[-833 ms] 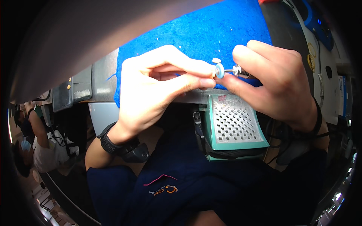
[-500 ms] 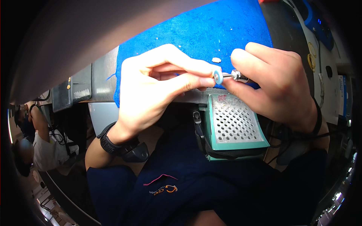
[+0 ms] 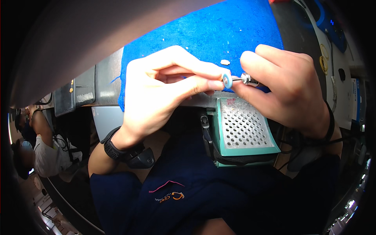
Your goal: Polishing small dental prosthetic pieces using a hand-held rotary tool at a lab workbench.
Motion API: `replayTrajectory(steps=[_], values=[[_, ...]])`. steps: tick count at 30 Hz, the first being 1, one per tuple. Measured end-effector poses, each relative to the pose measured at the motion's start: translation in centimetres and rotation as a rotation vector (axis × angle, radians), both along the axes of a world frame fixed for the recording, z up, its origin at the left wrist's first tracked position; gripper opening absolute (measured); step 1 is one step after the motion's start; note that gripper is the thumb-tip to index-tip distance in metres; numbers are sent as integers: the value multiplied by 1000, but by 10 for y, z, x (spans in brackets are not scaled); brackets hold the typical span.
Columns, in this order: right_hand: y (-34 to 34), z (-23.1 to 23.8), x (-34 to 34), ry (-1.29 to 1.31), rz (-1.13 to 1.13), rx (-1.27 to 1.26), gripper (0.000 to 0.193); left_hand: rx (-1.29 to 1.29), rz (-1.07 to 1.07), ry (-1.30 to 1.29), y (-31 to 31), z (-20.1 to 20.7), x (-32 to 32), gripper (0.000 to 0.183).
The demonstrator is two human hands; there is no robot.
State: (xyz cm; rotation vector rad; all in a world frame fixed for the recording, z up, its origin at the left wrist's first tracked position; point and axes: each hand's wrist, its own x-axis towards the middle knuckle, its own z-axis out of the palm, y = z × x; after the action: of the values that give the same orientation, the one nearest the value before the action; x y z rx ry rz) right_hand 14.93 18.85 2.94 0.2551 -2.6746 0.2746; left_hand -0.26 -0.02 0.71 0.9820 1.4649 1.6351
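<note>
My right hand (image 3: 284, 84) wraps round a rotary handpiece (image 3: 250, 80), whose silver nose points left. On its thin shank sits a light blue polishing wheel (image 3: 227, 80). My left hand (image 3: 160, 88) is closed in a pinch, thumb and index fingertips right against the wheel's left side. Whatever lies between those fingertips is hidden or too small to name. Just above the wheel, a small cream tooth-like piece (image 3: 225, 62) rests on the blue cloth (image 3: 188, 35).
Below my hands stands a green box with a perforated metal top (image 3: 246, 129). A dark tray (image 3: 74, 94) lies at the left. A large blurred grey shape (image 3: 90, 47) covers the upper left. Cables run at the right. Another person (image 3: 47, 152) sits at far left.
Both my hands keep nearly the same place, the wheel staying at the left fingertips. At far left the other person has shifted slightly.
</note>
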Motion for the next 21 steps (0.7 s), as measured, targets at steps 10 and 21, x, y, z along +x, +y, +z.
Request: replayTrajectory(steps=[10,21], values=[[-1,-1,-3,38,12,-33,29,-51,7,-14,-1,5,-2,14],[-2,-4,-5,20,5,-7,30,-37,-4,52,-4,-1,-6,12]])
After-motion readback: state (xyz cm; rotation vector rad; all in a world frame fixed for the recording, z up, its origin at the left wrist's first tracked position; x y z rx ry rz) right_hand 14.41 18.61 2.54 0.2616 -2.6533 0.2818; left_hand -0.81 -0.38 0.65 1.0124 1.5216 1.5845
